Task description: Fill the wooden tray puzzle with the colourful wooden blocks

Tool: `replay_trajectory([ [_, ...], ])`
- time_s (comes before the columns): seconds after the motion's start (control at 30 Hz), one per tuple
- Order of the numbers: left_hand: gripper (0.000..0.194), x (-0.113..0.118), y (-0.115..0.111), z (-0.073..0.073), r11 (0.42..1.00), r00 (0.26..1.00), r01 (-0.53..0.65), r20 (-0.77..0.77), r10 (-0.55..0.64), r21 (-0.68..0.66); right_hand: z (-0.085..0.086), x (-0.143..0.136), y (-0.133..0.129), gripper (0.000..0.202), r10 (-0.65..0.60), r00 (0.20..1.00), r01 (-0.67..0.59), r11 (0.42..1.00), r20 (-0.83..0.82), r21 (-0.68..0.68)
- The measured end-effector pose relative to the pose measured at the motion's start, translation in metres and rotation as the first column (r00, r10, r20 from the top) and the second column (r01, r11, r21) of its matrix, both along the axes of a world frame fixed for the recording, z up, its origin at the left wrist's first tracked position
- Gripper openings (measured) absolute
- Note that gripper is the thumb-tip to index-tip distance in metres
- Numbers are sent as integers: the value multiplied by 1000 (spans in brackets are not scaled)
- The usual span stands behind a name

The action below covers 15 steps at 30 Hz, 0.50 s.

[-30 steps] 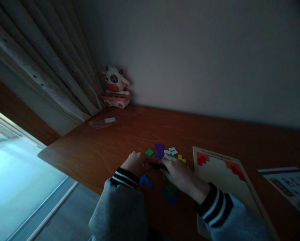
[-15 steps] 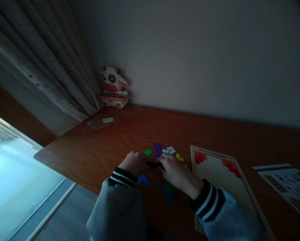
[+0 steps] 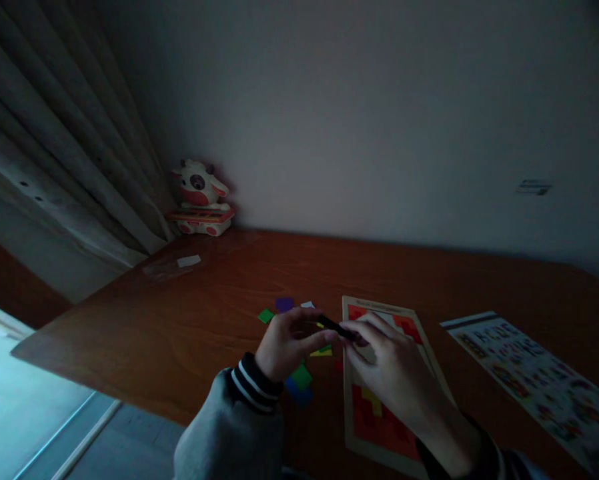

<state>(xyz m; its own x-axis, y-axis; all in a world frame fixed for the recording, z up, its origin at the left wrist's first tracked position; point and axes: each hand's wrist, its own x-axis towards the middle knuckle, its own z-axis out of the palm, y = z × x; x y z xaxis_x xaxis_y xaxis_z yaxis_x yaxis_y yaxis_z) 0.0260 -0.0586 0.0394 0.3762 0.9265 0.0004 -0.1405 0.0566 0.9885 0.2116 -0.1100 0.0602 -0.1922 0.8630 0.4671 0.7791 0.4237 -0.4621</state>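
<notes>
Between my two hands is a thin dark piece (image 3: 335, 327), tilted, its exact shape too dark to tell. My left hand (image 3: 292, 341) pinches its left end, and my right hand (image 3: 387, 357) grips the right end above the board. The puzzle board (image 3: 348, 413) has a pale rim, with red, orange and yellow pieces inside, partly covered by my right hand. Loose pieces lie left of the board: a green one (image 3: 265, 316), a purple one (image 3: 284, 305), a white one (image 3: 307, 305) and a blue one (image 3: 298, 393) under another green one (image 3: 301, 377).
A printed sheet (image 3: 534, 380) lies on the wooden table (image 3: 204, 320) to the right. A cow toy with a keyboard (image 3: 201, 200) stands at the back left beside the curtain (image 3: 79, 133). Near it is a white slip (image 3: 189, 261) on clear plastic.
Both hands have moved right with the dark piece, my right hand now over the board. The view has shifted right, showing more of the board and sheet.
</notes>
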Motion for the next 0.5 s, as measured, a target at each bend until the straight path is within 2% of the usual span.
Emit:
replay_trajectory([
  [0.13, 44, 41, -10, -9, 990, 964, -53, 252, 84, -127, -12, 14, -8, 14, -69, 997, 72, 990, -29, 124],
  [0.23, 46, 63, -17, -17, 943, 902, -37, 396, 173, -330, -20, 25, -12, 12, -83, 996, 86, 980, -21, 177],
  [0.3, 43, 73, -22, -22, 909, 871, -23, 438, 222, -416, -25, 33, -16, 14, -91, 996, 92, 978, -12, 187],
  [0.4, 35, 84, -28, -29, 910, 876, 9, 442, 193, -414, -35, 41, -22, 15, -101, 995, 104, 980, -25, 169],
  [0.5, 33, 87, -31, -33, 923, 901, -11, 397, 175, -384, -41, 45, -27, 15, -82, 994, 90, 990, -74, 113],
])
